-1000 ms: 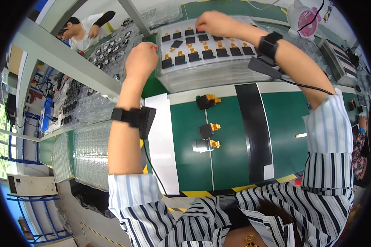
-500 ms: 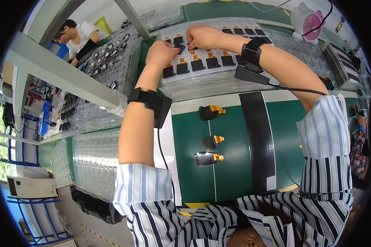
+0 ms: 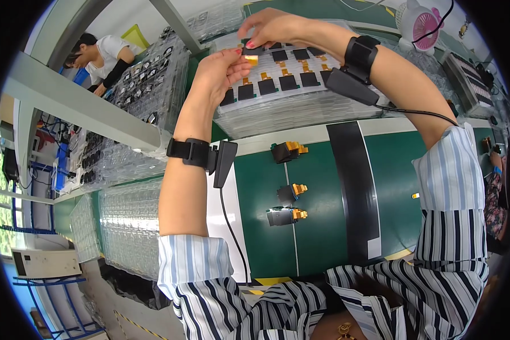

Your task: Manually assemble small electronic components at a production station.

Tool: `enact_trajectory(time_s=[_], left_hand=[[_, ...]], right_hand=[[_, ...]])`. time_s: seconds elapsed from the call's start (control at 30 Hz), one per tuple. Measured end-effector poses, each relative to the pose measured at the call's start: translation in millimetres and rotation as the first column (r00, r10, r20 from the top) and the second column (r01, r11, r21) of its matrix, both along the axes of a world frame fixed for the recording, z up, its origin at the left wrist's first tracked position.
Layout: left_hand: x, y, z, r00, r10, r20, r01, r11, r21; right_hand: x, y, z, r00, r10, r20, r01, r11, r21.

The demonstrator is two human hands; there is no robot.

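Note:
A small black display screen (image 3: 253,50) with an orange flex cable is held up over the far left of a tray. My left hand (image 3: 214,72) pinches it at its near left edge, the thumb stretched along it. From the far side my right hand (image 3: 275,28) grips the same screen, its thumb pressed on the black face. Rows of similar black screens (image 3: 288,83) with orange cables lie in the clear tray below, on a stack of clear plastic trays (image 3: 277,118). My right forearm hides part of the tray.
On the green worktop (image 3: 317,238) lie a black stack of flex-cable parts (image 3: 281,152) and two single screens (image 3: 287,195) nearer me. A black strip (image 3: 351,192) runs beside them. A metal post (image 3: 96,105) stands left, a pink-and-white fan (image 3: 422,28) far right. Another person (image 3: 105,56) works at far left.
Both hands have lifted from the tray and moved slightly away from me. They now meet on one screen, whose orange cable shows; before, they were apart, the left with a black screen.

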State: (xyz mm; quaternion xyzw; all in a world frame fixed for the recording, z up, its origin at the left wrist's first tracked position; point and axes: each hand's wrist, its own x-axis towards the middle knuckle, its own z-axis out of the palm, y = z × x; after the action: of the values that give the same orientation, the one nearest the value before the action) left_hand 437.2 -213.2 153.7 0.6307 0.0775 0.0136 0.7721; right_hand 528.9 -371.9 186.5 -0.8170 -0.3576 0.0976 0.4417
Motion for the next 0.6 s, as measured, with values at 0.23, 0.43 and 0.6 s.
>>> enact_trajectory(time_s=[0.23, 0.43, 0.6], left_hand=[[-7, 5, -11, 0.999, -0.026, 0.046, -0.002, 0.847, 0.532], [-8, 4, -14, 0.999, -0.036, 0.035, 0.009, 0.816, 0.578], [-8, 1, -16, 0.998, -0.016, 0.065, -0.025, 0.811, 0.585]], right_hand=[[20, -25, -16, 0.974, 0.051, 0.219, 0.055, 0.89, -0.453], [22, -38, -10, 0.98, 0.019, 0.196, 0.051, 0.937, -0.344], [36, -64, 2, 0.998, 0.052, 0.044, -0.023, 0.868, -0.497]])
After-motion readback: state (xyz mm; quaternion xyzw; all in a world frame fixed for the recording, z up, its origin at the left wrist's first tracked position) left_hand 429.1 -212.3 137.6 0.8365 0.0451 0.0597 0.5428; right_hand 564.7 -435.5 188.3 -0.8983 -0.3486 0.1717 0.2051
